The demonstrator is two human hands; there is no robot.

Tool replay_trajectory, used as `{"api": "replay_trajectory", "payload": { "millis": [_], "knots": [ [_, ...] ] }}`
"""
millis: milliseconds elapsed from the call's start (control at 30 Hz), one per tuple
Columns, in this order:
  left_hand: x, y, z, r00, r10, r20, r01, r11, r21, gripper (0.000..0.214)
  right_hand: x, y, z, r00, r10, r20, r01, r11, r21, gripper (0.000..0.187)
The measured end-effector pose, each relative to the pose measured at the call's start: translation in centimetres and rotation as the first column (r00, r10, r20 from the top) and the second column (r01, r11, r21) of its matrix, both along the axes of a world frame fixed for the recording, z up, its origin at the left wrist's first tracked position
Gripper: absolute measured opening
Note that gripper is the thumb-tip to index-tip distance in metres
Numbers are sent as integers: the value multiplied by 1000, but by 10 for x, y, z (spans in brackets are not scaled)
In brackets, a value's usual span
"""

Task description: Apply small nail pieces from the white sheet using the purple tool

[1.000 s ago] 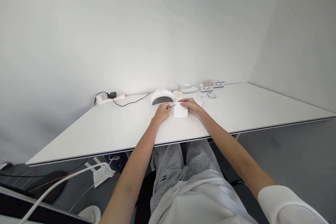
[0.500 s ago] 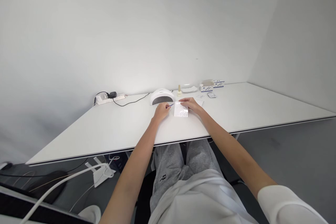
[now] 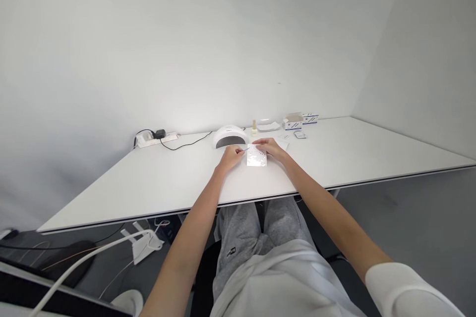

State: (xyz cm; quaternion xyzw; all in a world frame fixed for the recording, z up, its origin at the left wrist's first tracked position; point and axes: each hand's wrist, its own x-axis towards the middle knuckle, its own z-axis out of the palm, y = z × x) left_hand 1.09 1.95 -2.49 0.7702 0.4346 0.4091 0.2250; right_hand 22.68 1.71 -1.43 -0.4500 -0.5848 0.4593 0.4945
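Over the table's middle, my right hand pinches the top right of a small, shiny sticker sheet covered in dark and bright dots. My left hand is closed on a slim pointed tool, whose tip reaches the sheet's upper left edge. Whether the tip touches the sheet I cannot tell. Just behind my left hand stands a white domed nail lamp with a dark opening. A small nail polish bottle with a gold cap is upright beside the lamp.
Behind my right hand are a white tray, an open blue-and-white box, a second box and a small packet. A power strip with a black adapter and cable lies at the left back.
The tool in my left hand has shifted slightly right, closer to the sheet's upper edge. The sheet's glare has changed with a slight tilt. My right hand has hardly moved.
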Motion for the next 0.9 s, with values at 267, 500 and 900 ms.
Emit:
{"api": "replay_trajectory", "payload": {
  "millis": [267,500,900],
  "knots": [
    [2,-7,7,998,-3,58,7,996,-85,17,0,4,-3,998,53,40,-54,998,42,27],
    [0,-6,11,993,-3,116,34,964,-265,16,2,4,-3,995,89,52,-94,991,96,36],
    [-4,-7,15,961,-24,277,134,913,-386,17,-4,-7,5,997,69,33,-70,997,45,38]
  ]
}}
